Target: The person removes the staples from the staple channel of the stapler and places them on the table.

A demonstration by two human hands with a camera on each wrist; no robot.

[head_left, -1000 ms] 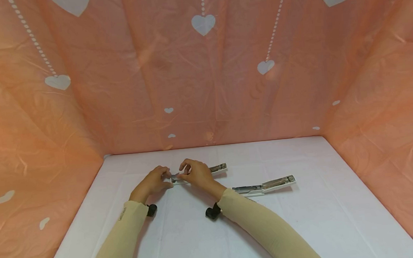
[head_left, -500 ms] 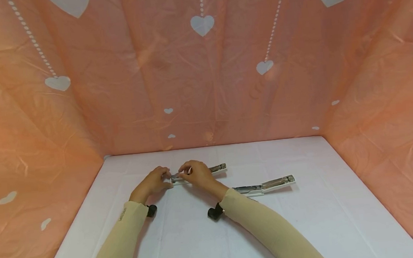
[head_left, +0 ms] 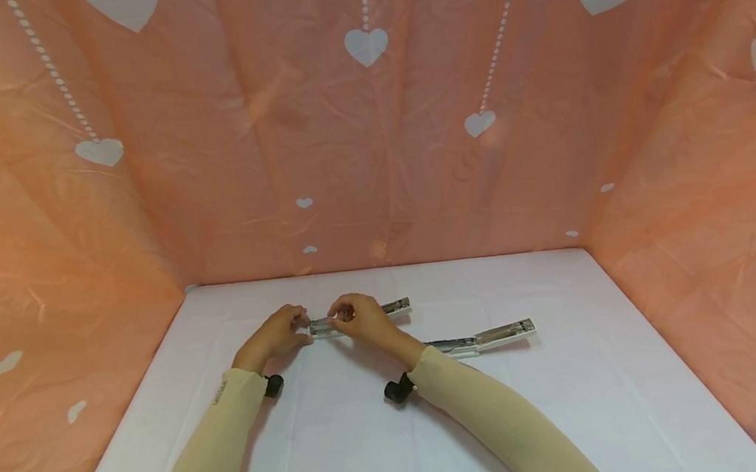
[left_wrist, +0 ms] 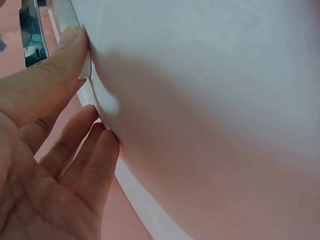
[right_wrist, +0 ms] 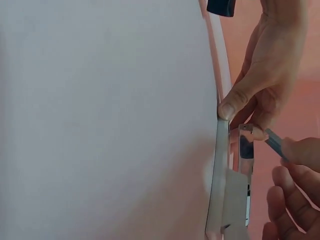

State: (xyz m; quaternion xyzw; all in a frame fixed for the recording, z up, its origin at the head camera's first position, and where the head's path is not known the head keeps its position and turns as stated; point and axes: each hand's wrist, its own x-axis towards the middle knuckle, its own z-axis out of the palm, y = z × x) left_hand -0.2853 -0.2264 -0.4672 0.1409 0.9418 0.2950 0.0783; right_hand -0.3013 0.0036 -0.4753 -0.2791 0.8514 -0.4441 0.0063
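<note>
An open white stapler [head_left: 397,307] with a metal inside lies on the white table toward its back. My left hand [head_left: 277,331] holds this stapler's left end. In the left wrist view, the thumb of the left hand [left_wrist: 55,95] lies along the white base [left_wrist: 86,67]. My right hand [head_left: 363,319] is over the middle of the stapler, partly covering it. Between its thumb and fingers the right hand [right_wrist: 300,165] pinches a short grey strip of staples [right_wrist: 274,142]. That strip is just above the metal channel [right_wrist: 246,150] in the right wrist view.
A second open stapler [head_left: 506,333] lies to the right on the white table [head_left: 340,431], its left part hidden behind the right forearm. Behind the table and at both sides hangs an orange curtain [head_left: 427,187] with white hearts. Each wrist wears a small black camera [head_left: 399,390].
The right wrist has shifted slightly to the right while its fingers stay over the stapler. The left hand keeps its hold. The head view has turned a little.
</note>
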